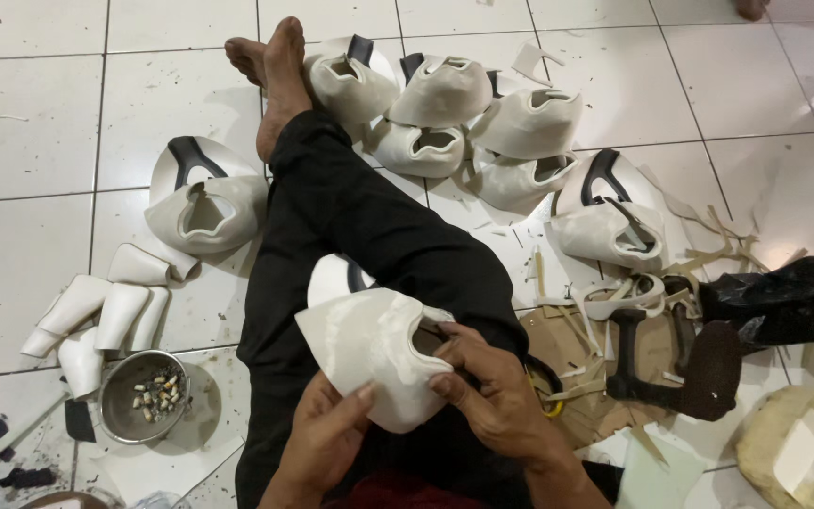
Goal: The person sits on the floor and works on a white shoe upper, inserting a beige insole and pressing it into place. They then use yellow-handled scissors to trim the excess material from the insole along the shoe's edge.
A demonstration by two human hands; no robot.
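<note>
I hold a white shoe upper [369, 353] over my lap: left hand [327, 438] cups it, right hand [492, 396] fingers pinch its opening edge. Judging by this, I am shaping the rim, which next needs firm, even pressing.

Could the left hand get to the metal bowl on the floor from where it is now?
Probably yes. The metal bowl sits on the tiles just left of the left hand with nothing between them, but that hand is holding the white shoe upper and would have to let go first.

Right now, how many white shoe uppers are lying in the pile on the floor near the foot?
5: top left by the foot, top middle, top right, lower middle, lower right. More may be hidden underneath.
</note>
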